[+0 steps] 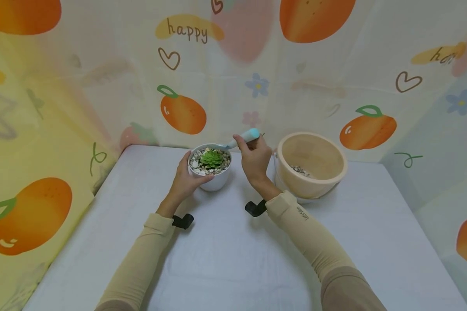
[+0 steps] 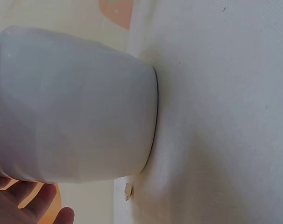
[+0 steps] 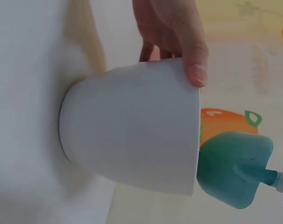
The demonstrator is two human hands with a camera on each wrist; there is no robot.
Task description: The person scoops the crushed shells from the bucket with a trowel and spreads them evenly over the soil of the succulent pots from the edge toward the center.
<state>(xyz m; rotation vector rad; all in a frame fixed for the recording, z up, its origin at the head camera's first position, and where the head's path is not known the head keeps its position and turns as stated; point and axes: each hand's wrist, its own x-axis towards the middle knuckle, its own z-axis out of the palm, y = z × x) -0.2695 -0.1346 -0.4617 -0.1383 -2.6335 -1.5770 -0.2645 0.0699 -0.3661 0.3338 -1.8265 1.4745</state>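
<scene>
A white flowerpot (image 1: 214, 183) stands upright on the table, holding a green succulent (image 1: 212, 159) ringed by small pale pebbles. My left hand (image 1: 184, 181) grips the pot's left side, thumb at the rim and fingers around the far side. In my right hand (image 1: 257, 160) is a small trowel (image 1: 247, 136), held by its light blue and white handle above the pot's right edge. Its teal blade (image 3: 235, 170) leans at the pot's rim in the right wrist view, with the tip hidden behind the edge. The pot's wall (image 2: 81, 107) fills much of the left wrist view.
Right of my right hand stands a beige bucket (image 1: 311, 181) with a few pebbles (image 1: 300, 171) at its bottom. One small pale bit (image 2: 128, 191) lies on the white tablecloth (image 1: 218, 259) near the pot. A printed curtain (image 1: 225, 86) rises behind the table.
</scene>
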